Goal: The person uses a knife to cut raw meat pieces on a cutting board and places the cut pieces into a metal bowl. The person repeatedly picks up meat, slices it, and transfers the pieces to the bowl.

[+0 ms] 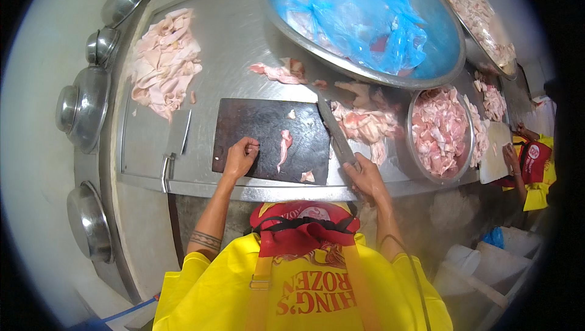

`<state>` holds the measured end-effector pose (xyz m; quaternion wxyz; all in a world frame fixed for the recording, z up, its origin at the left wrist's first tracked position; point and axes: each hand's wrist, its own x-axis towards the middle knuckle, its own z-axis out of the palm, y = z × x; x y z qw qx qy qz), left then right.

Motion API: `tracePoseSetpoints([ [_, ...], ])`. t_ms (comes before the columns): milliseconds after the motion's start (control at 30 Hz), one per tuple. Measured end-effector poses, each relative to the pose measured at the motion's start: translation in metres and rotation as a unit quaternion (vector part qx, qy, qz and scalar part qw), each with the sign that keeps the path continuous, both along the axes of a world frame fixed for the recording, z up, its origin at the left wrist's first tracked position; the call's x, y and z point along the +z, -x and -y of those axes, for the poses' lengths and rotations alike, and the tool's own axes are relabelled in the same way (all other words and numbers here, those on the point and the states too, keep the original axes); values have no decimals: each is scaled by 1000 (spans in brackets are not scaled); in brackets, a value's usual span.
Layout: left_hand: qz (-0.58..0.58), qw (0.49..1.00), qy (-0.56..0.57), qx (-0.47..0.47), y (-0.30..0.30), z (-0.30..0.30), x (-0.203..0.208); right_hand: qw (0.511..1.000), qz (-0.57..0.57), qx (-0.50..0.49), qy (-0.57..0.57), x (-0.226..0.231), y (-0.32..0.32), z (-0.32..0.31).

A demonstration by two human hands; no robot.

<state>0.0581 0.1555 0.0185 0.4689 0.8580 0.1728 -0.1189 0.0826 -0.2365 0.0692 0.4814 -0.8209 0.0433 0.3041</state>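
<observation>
A dark cutting board [262,124] lies before me on the steel table. My left hand [241,158] rests over its left front part, fingers curled in, with no item showing in them. In my right hand [367,176] is the handle of a long-bladed knife [334,125], its blade pointing away from me along the board's right edge. A narrow pink strip of meat [284,148] lies mid-board, between my hands. Small scraps, including a pale piece [308,176] near the front edge, lie on the board too. Beyond the knife is a heap of pale meat pieces [365,121].
Pale skin pieces [166,60] are piled at the left, near a cleaver [178,131]. A large steel basin [448,66] with a blue plastic bag [359,17] stands behind the board. At right are a bowl of meat [442,130] and a co-worker's hands [514,157] by a white board.
</observation>
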Motion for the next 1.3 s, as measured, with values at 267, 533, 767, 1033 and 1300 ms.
tracePoseSetpoints([
  [267, 210, 955, -183, -105, -16, 94, -19, 995, -53, -11, -80, -16, 26, -14],
  [533, 23, 918, 387, -80, -55, 122, 60, 999, 40, -11, -21, -42, 40, 4],
  [767, 346, 858, 145, -351, -115, 284, 173, 999, 40, 9, -14, -28, 41, 3],
  [1033, 114, 889, -18, -443, -56, 210, 100, 997, 16, -58, -41, -31, 48, 35],
  [1300, 143, 889, -161, -405, 34, 124, 7, 991, -5, -71, -117, -48, 45, 57],
])
